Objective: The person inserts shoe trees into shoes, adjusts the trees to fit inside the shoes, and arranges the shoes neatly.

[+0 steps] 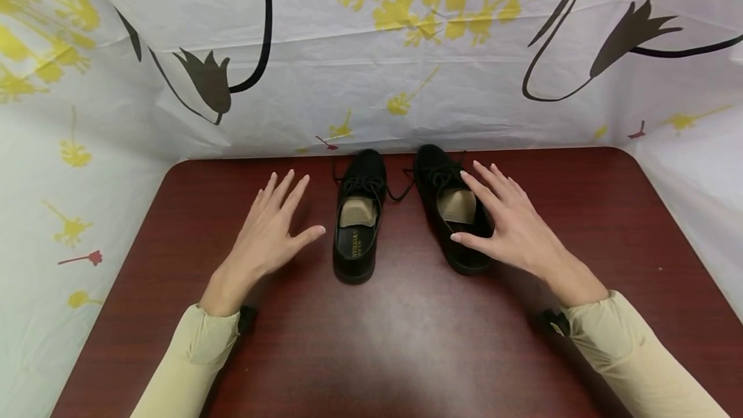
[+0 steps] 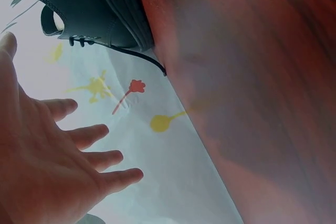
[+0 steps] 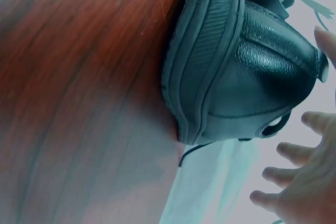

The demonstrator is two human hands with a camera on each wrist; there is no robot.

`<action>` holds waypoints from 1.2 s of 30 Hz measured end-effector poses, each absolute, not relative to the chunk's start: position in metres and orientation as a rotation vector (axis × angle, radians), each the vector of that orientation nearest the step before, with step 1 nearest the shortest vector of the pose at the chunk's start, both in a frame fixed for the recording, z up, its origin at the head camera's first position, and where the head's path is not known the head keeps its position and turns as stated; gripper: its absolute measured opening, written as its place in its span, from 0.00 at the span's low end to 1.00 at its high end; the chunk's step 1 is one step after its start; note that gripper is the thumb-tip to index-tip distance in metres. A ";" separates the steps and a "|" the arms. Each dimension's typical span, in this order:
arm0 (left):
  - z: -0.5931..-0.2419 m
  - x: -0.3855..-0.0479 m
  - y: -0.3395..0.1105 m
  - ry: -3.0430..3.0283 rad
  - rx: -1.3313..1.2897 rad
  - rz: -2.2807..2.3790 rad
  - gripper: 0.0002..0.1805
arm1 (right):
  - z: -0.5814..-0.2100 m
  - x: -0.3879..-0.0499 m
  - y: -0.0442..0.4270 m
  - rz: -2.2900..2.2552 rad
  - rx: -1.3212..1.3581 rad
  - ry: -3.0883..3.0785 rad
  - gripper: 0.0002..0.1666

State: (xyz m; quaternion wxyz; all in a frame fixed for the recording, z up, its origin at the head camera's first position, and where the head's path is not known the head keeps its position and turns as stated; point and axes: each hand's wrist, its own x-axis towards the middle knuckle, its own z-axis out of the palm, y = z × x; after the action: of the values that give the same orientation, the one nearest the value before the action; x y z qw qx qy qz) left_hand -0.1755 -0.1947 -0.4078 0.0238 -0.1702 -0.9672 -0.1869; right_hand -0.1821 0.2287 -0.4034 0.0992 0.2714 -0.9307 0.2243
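Two black lace-up shoes stand on a dark red wooden table, toes toward the far edge. The left shoe [image 1: 355, 263] points nearly straight away, with gold lettering on its insole. Its mate, the right shoe [image 1: 436, 202], is angled, its toe turned to the left. Beige packing shows inside both. My left hand [image 1: 269, 228] hovers left of the left shoe, fingers spread, apart from it. Over the outer side of the right shoe is my right hand [image 1: 516, 224], fingers extended and partly covering it; the right wrist view shows a gap between fingers and shoe heel [image 3: 210, 72].
The table [image 1: 395, 340] has rounded far corners. A white cloth [image 1: 319, 108] printed with yellow and dark flowers hangs behind it and along both sides. A loose black lace [image 1: 400, 195] lies between the shoes. Dark straps sit at both wrists.
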 end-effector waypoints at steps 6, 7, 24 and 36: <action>-0.408 -0.176 -0.195 -3.002 -0.525 -0.578 0.50 | -0.402 -0.180 0.239 0.733 0.751 -2.816 0.56; -0.408 -0.176 -0.196 -3.005 -0.523 -0.579 0.50 | -0.402 -0.180 0.240 0.759 0.741 -2.836 0.55; -0.409 -0.177 -0.193 -3.012 -0.544 -0.624 0.49 | -0.408 -0.186 0.248 0.895 0.653 -2.917 0.46; -0.415 -0.173 -0.194 -3.005 -0.545 -0.670 0.47 | -0.417 -0.189 0.248 0.876 0.694 -2.893 0.39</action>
State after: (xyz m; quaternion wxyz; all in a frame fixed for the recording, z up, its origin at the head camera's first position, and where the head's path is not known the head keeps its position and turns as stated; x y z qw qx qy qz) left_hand -0.1735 -0.1943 -0.4150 0.0076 -0.1742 -0.9611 -0.2143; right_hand -0.1892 0.2479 -0.4166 0.0200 0.2237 -0.9326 0.2824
